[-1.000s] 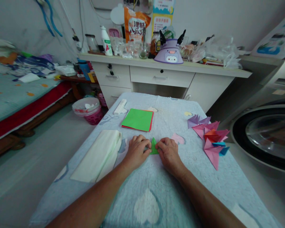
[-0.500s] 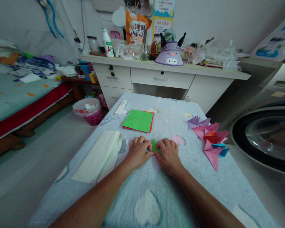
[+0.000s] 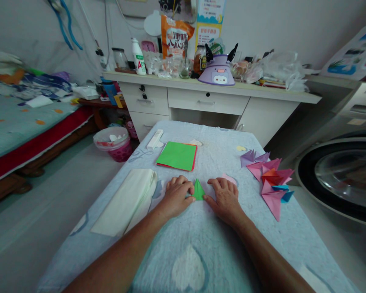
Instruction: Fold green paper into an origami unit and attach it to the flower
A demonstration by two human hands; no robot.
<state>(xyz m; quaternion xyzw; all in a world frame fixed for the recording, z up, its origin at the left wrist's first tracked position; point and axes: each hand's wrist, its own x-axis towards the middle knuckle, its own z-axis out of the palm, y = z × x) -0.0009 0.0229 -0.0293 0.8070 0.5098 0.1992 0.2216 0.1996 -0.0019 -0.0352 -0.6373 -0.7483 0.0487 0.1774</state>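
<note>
A heart-patterned blue cloth [image 3: 171, 240] covers the counter [image 3: 222, 140]. On it lie a white box [image 3: 155, 139], a paper stack [image 3: 177, 156], a folded white sheet [image 3: 125, 199], a small green fold [image 3: 198, 192] and, at right, colourful origami [image 3: 273, 177].

On the pale blue cloth [image 3: 198, 232], a small folded green paper [image 3: 197, 192] lies with its tip pointing away from the person. The left hand [image 3: 178, 195] touches its left edge; the right hand [image 3: 225, 198] has its thumb at the lower right corner, fingers spread clear. Beyond sits a stack of square sheets [image 3: 177, 156] (green on top, red peeking out), and to the right, folded paper pieces [image 3: 272, 196] in purple, pink, orange and blue.
</note>
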